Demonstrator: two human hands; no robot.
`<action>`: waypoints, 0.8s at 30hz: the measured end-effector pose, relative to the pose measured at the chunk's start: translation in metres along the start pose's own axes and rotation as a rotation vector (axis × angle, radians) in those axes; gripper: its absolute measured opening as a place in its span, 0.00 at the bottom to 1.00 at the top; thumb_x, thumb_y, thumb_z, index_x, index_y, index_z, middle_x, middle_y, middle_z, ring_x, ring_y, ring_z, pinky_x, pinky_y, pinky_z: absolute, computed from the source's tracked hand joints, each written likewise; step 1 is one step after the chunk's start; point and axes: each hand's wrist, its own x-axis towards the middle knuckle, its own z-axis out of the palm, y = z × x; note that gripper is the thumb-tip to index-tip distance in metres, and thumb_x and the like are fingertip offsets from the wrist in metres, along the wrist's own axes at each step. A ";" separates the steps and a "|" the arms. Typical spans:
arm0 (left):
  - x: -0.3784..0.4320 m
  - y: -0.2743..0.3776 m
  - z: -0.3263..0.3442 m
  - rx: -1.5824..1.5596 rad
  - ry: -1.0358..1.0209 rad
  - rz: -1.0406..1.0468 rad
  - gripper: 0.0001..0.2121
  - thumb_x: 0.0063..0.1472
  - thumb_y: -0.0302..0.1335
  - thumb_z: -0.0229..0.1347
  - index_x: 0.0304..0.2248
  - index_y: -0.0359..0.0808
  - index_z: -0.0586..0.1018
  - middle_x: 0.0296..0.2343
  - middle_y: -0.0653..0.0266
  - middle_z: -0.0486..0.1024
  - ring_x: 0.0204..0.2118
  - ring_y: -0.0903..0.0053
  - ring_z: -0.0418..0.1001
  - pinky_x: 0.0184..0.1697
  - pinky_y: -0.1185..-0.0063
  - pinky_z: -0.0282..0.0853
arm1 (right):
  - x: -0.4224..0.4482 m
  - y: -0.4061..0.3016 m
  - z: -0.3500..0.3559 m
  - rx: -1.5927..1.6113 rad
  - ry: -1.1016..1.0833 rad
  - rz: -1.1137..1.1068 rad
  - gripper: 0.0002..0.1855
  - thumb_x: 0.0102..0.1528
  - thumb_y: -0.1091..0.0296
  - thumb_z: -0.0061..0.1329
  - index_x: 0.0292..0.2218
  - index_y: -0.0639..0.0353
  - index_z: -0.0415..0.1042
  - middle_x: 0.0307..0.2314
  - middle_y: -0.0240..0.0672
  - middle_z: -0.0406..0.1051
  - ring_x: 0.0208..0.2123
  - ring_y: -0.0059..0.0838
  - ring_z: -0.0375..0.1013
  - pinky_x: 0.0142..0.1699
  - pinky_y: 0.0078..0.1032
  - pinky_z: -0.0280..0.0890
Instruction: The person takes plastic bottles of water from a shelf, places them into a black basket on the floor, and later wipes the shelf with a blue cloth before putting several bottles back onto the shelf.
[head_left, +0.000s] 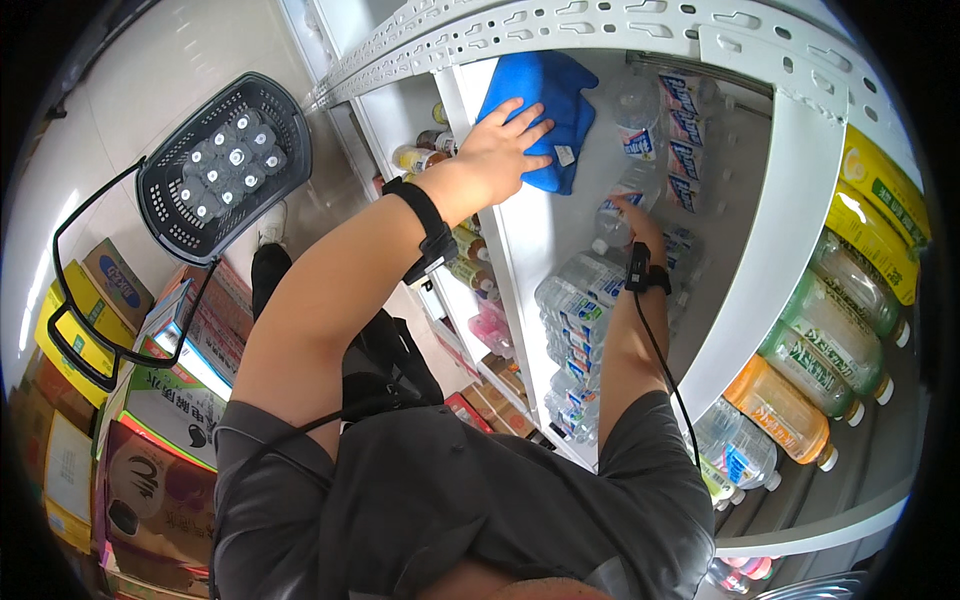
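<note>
My left hand (504, 154) lies spread, palm down, on a blue cloth (574, 97) at the front of a white metal shelf (525, 277). The cloth is folded and bears a small white tag. Deeper in the shelf my right hand (645, 225) is at a clear plastic water bottle (616, 217) lying on its side; its fingers are partly hidden, so the hold on it cannot be made out. Another clear bottle (636, 124) is just beyond, beside a row of labelled bottles (684, 142). Several more clear bottles (574, 300) stand nearer my body.
A dark basket (296, 161) holding several bottles stands on the floor at the left, its handle folded outward. Cartons (161, 480) are stacked below it. A white shelf post (795, 195) and drink bottles (784, 420) are at the right. A perforated beam (570, 22) crosses the top.
</note>
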 end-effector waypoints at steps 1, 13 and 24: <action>0.001 -0.001 -0.001 -0.001 0.010 -0.006 0.25 0.57 0.40 0.55 0.56 0.59 0.73 0.64 0.66 0.54 0.69 0.68 0.42 0.70 0.64 0.30 | -0.020 -0.009 0.008 0.065 0.010 -0.107 0.25 0.49 0.53 0.61 0.44 0.58 0.75 0.37 0.35 0.74 0.37 0.31 0.74 0.43 0.27 0.66; 0.007 0.001 -0.001 -0.042 -0.066 -0.002 0.25 0.59 0.39 0.53 0.57 0.60 0.71 0.65 0.66 0.51 0.69 0.68 0.39 0.70 0.64 0.27 | -0.069 -0.011 -0.014 -0.346 0.314 -0.330 0.38 0.37 0.49 0.66 0.46 0.65 0.74 0.42 0.47 0.75 0.43 0.41 0.76 0.46 0.33 0.69; 0.006 0.001 -0.005 -0.041 -0.097 0.003 0.25 0.60 0.39 0.52 0.58 0.59 0.70 0.65 0.64 0.50 0.69 0.68 0.38 0.69 0.63 0.26 | -0.156 -0.029 0.002 -0.831 0.433 -0.571 0.50 0.36 0.43 0.63 0.56 0.61 0.65 0.50 0.45 0.72 0.52 0.45 0.71 0.56 0.34 0.64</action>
